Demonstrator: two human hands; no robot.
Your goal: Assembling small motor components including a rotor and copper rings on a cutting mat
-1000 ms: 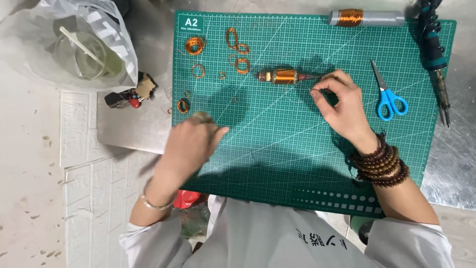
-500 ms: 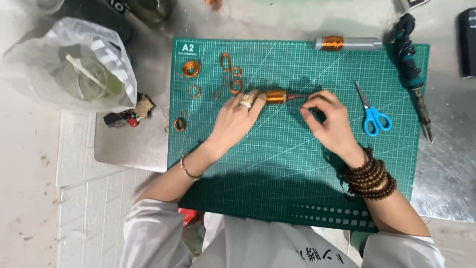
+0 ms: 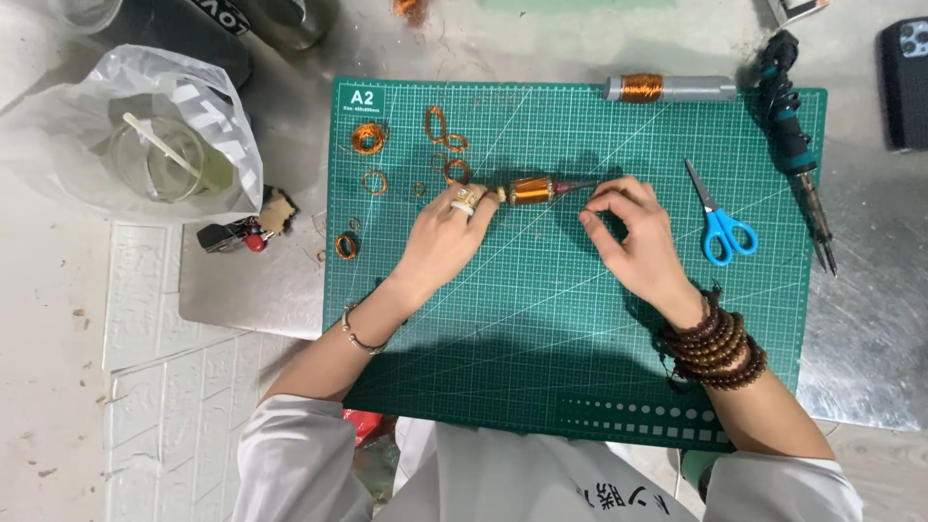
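On my green cutting mat [image 3: 580, 329] I count one copper-wound armature [image 3: 530, 190], one pair of blue-handled scissors [image 3: 720, 217], one grey spool of copper wire [image 3: 667, 89], one soldering iron [image 3: 797, 155], and about eight loose copper wire loops [image 3: 367, 138].

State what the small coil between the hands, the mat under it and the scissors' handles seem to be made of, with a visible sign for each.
Coil: likely enamelled copper wire, glossy orange.
Mat: probably matte green plastic or rubber, gridded.
Scissors: smooth blue plastic handles, grey metal blades.
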